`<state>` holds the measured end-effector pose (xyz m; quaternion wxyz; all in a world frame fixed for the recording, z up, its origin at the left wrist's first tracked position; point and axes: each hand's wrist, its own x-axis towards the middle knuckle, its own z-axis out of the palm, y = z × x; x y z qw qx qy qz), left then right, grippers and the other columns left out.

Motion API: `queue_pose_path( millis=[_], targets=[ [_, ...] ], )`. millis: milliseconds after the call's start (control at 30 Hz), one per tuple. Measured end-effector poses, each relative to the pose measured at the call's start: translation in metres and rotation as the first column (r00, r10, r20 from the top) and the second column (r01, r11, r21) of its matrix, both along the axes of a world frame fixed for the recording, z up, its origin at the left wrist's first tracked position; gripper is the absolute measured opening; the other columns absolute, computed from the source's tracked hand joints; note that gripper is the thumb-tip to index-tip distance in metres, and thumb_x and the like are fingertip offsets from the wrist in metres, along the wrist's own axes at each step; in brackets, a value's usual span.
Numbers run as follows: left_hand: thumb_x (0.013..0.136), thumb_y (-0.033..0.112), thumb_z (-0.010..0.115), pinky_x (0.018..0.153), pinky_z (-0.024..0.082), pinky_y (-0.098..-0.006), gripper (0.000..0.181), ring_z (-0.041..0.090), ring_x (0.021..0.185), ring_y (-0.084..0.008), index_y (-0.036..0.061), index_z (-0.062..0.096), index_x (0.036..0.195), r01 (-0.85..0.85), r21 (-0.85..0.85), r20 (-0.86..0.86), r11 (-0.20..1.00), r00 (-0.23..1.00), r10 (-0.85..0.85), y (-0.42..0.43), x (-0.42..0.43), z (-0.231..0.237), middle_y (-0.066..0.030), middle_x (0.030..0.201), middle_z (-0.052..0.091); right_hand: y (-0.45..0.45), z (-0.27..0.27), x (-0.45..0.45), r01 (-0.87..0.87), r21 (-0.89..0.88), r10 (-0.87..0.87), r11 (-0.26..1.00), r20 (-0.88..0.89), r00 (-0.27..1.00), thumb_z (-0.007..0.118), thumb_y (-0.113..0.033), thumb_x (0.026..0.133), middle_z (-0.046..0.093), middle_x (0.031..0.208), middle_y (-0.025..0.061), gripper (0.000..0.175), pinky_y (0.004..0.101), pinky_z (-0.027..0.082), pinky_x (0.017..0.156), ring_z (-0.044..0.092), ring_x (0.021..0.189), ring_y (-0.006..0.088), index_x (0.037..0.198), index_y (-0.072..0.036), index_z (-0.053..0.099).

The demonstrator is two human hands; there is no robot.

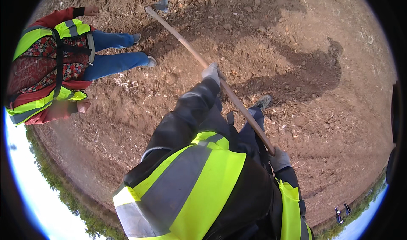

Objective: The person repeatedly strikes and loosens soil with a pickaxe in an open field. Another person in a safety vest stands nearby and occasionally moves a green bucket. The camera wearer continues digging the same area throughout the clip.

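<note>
A long-handled hoe slants across the view, its wooden handle [190, 50] running from upper left to lower right. My left hand [212, 72], in a light grey glove, grips the handle near its middle. Close to my right hip, my right hand [279, 159], gloved alike, is closed around the handle's rear end. The flat metal blade [161, 5] is at the far end, over loose brown soil [227, 26]. Whether its edge touches the ground I cannot tell.
To the left stands a person [57, 58] in a reflective vest and jeans, shoes close to the dug soil. My own shoe [263, 102] is on the ground below the handle. Clods and dry stalks litter the field. Distant people [341, 213] appear at lower right; trees [68, 195] line the edge.
</note>
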<state>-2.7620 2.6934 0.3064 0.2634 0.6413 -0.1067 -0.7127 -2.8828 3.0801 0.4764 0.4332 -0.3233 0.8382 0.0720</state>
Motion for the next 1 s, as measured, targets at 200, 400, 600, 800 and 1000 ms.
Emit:
queue_pose_path(
  millis=[200, 400, 600, 800, 1000],
  targets=[
    [0.085, 0.017, 0.055, 0.038, 0.045, -0.0401, 0.016, 0.045, 0.037, -0.0221, 0.0082, 0.049, 0.072, 0.06, -0.076, 0.153, 0.995, 0.987, -0.048, 0.052, -0.073, -0.019, -0.0041, 0.052, 0.044, 0.024, 0.004, -0.057, -0.018, 0.079, 0.018, 0.997, 0.0, 1.0, 0.062, -0.04, 0.078, 0.064, 0.082, 0.0202, 0.036, 0.0479, 0.048, 0.072, 0.062, 0.083, 0.039, 0.095, -0.008, 0.057],
    [0.084, 0.015, 0.056, 0.036, 0.046, -0.0437, 0.016, 0.048, 0.039, -0.0241, 0.0034, 0.05, 0.074, 0.074, 0.23, 0.105, 0.97, 0.989, -0.1, 0.232, -0.154, -0.039, -0.0102, 0.056, 0.05, 0.164, 0.04, -0.137, 0.028, 0.444, -0.062, 0.895, 0.063, 0.996, 0.065, -0.043, 0.075, 0.064, 0.087, 0.0218, 0.044, 0.0462, 0.049, 0.074, 0.062, 0.089, 0.0404, 0.101, -0.009, 0.055],
    [0.084, 0.018, 0.059, 0.044, 0.05, -0.0442, 0.016, 0.053, 0.048, -0.0248, 0.0046, 0.051, 0.084, 0.119, 0.147, 0.039, 0.982, 0.991, -0.126, 0.217, -0.164, -0.039, -0.0077, 0.06, 0.05, 0.165, 0.03, -0.165, -0.046, 0.253, 0.018, 0.966, 0.111, 0.994, 0.062, -0.036, 0.078, 0.064, 0.086, 0.0218, 0.033, 0.0484, 0.048, 0.074, 0.062, 0.088, 0.0405, 0.096, -0.009, 0.054],
    [0.084, 0.017, 0.06, 0.041, 0.05, -0.0421, 0.013, 0.058, 0.05, -0.0249, 0.0039, 0.056, 0.085, 0.094, 0.174, 0.179, 0.98, 0.976, -0.126, 0.205, -0.17, -0.04, -0.0084, 0.065, 0.056, 0.144, 0.05, -0.163, 0.004, 0.294, -0.016, 0.956, 0.038, 0.999, 0.06, -0.03, 0.078, 0.064, 0.081, 0.0199, 0.027, 0.0478, 0.049, 0.072, 0.063, 0.083, 0.0386, 0.094, -0.01, 0.055],
    [0.085, 0.026, 0.063, 0.039, 0.048, -0.0391, 0.026, 0.052, 0.043, -0.0231, 0.005, 0.053, 0.073, 0.095, 0.132, 0.07, 0.987, 0.992, -0.105, 0.179, -0.164, -0.051, -0.0074, 0.058, 0.052, 0.142, 0.051, -0.164, -0.017, 0.27, -0.006, 0.963, 0.082, 0.997, 0.061, -0.029, 0.076, 0.064, 0.08, 0.0197, 0.028, 0.0476, 0.048, 0.072, 0.063, 0.083, 0.0391, 0.095, -0.009, 0.055]
  ],
)
